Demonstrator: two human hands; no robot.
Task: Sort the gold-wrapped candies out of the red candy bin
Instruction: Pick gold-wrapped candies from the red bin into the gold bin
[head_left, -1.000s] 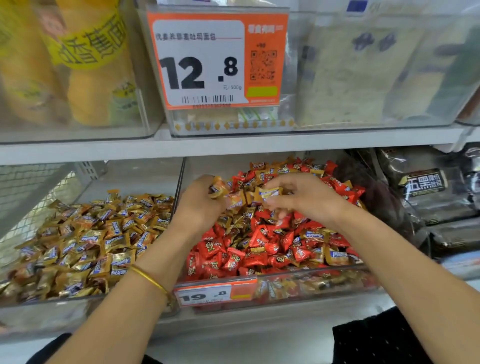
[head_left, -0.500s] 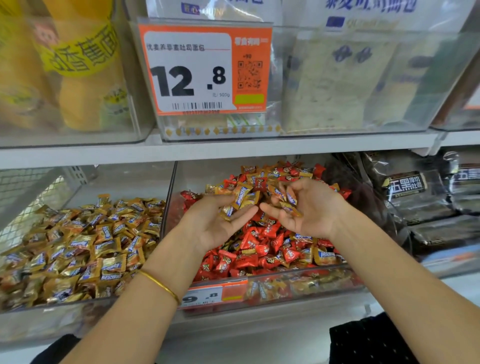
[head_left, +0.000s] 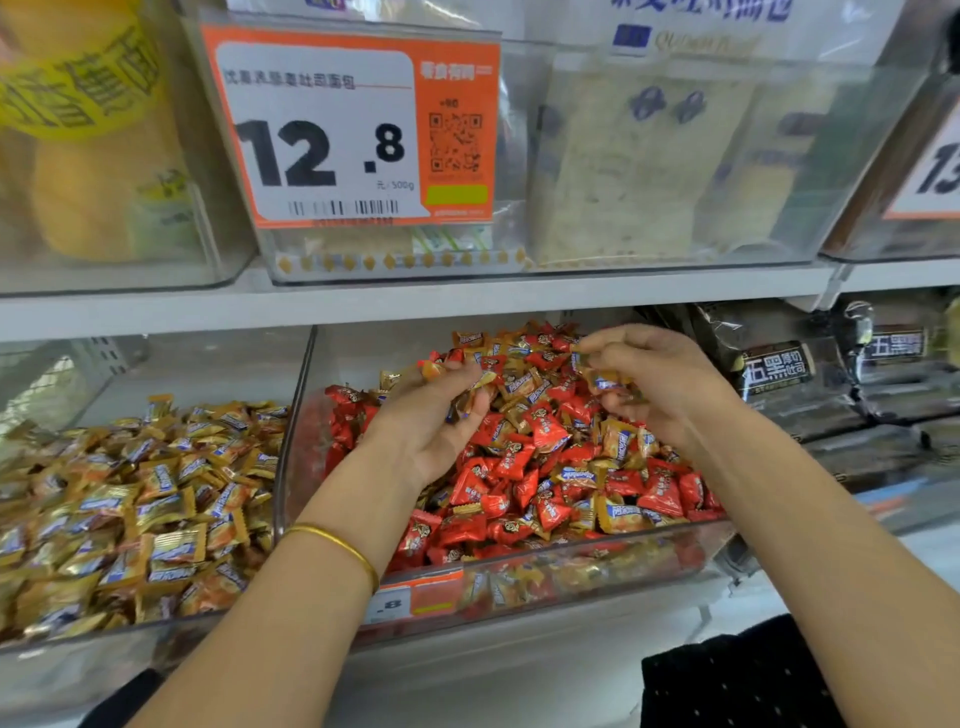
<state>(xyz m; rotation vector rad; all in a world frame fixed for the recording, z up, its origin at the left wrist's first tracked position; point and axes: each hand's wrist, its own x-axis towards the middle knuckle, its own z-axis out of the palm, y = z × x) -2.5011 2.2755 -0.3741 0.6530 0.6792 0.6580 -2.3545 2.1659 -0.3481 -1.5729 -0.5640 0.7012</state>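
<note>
Hands over the red candy bin (head_left: 297, 447)
Left hand (head_left: 431, 421) and right hand (head_left: 665, 384) each grip gold-wrapped candies (head_left: 602, 382).

Candy bin (head_left: 597, 571) right of neighbouring bin (head_left: 78, 667), below shelf (head_left: 467, 300)

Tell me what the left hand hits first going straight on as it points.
Probably the heaped candies at the back of the red candy bin, just beyond the left hand, which holds gold-wrapped candies; depth is unclear.

Thin gold bangle (head_left: 337, 544), black white-dotted garment (head_left: 727, 680)
</note>
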